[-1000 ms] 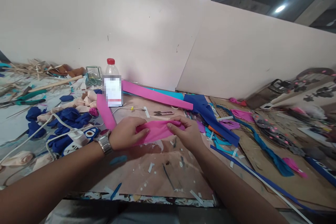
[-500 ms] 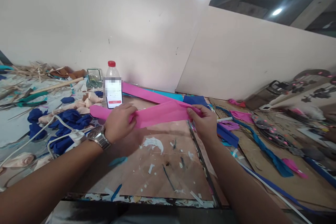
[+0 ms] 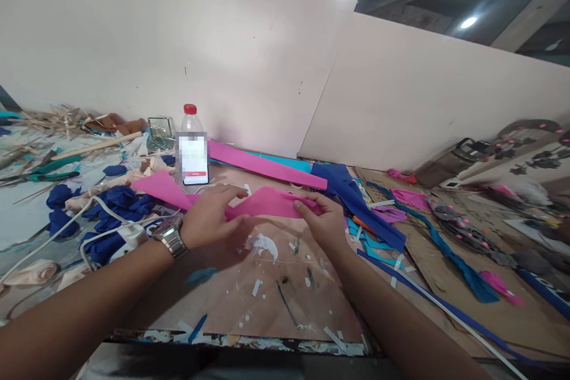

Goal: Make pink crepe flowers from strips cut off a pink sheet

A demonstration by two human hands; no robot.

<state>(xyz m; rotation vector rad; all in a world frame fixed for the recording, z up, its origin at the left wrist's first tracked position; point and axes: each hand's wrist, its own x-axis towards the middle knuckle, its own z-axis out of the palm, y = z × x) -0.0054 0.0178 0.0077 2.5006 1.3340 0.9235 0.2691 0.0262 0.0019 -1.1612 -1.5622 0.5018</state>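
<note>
A long pink strip (image 3: 267,203) of thin cloth or paper runs across the work board, creased and slightly lifted in the middle. My right hand (image 3: 324,222) pinches it near its right end between thumb and fingers. Around its left part is my left hand (image 3: 209,215), with thumb and fingers spread apart and the strip passing behind them. The strip's loose left end (image 3: 162,187) spreads out over the clutter past my left wrist. Behind it, a second pink strip (image 3: 267,167) lies flat on turquoise and blue material.
A phone (image 3: 195,157) leans upright against a red-capped bottle (image 3: 190,119). To the left are crumpled blue cloth pieces (image 3: 120,205), a white cable (image 3: 104,205) and green-handled pliers (image 3: 56,169). Blue strips (image 3: 378,222) lie at the right. A pale wall panel (image 3: 249,59) stands behind.
My right hand has moved left and slightly down, bringing the strip's right end closer. My left fingers have spread, and the strip has bunched and shifted left, uncovering the second pink strip's end.
</note>
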